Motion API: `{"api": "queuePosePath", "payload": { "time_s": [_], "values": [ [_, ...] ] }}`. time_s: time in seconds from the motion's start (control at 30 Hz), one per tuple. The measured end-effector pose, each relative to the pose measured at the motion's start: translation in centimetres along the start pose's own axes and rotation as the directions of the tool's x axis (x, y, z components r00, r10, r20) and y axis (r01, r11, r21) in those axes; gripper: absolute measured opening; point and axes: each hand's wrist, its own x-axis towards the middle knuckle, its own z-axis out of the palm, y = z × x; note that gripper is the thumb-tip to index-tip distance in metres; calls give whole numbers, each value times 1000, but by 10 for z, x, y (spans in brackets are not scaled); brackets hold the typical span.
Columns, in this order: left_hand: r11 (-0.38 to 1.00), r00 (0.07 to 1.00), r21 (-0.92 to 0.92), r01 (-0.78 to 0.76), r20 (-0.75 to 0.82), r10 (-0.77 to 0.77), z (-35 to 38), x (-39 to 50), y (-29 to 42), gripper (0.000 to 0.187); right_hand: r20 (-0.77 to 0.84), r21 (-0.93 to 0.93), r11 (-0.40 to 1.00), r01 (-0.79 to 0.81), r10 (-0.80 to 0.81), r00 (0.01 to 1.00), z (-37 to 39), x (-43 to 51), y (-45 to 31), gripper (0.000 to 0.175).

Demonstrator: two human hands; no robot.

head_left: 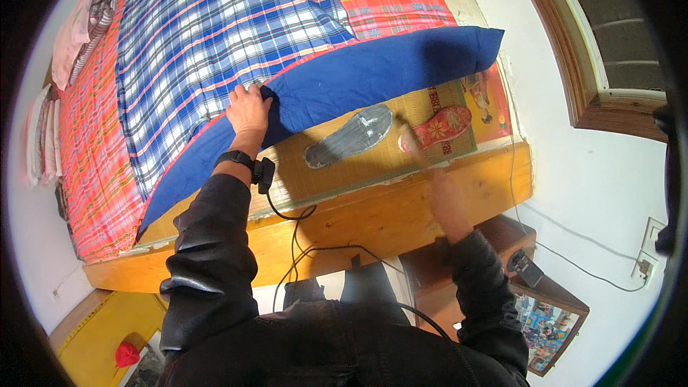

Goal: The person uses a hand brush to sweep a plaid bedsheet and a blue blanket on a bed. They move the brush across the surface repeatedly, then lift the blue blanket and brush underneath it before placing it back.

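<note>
My left hand [250, 110] grips the turned-back edge of a plaid bed cover [226, 37]. Its plain blue underside [344, 78] shows in a long curved strip. On the woven mat [290, 172] below lie a grey shoe insole [352, 134] with whitish marks and a red insole [443, 126] with a flower pattern. My right hand [449, 199] is motion-blurred over the bed's wooden front board. A brownish streak reaches from it towards the red insole; whether this is fingers or a held object is unclear.
A black cable [293, 236] hangs from the strapped device on my left wrist across the wooden bed board [344, 226]. Folded bedding [91, 32] lies at the far left. At right are a framed picture collage [548, 328], a black plug adapter [524, 269] and a wall socket [645, 266].
</note>
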Motion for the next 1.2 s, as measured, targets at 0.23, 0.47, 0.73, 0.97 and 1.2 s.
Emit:
{"api": "queuePosePath", "payload": {
  "time_s": [0.23, 0.47, 0.73, 0.97, 1.2],
  "values": [
    [930, 992, -366, 19, 122, 27, 17, -24, -53, 38, 36, 101, 995, 12, -16, 999, 5, -45, -14, 21],
    [913, 908, -91, -398, 105, 407, 10, -101, -157, 71, 318, 167, 864, 474, -503, 804, 24, -44, -132, 14],
    [978, 975, -9, -209, 81, 209, 20, -144, -283, 62, 336, 352, 667, 656, -745, 577, 108, -22, -243, 17],
    [993, 992, 0, -115, 51, 114, 23, -174, -344, 53, 469, 134, 809, 573, -561, 682, 138, -16, -320, 23],
    [990, 990, 8, -140, -8, 140, 24, -188, -377, 48, 462, 62, 799, 598, -555, 692, 174, -7, -375, 25]
  ]
}}
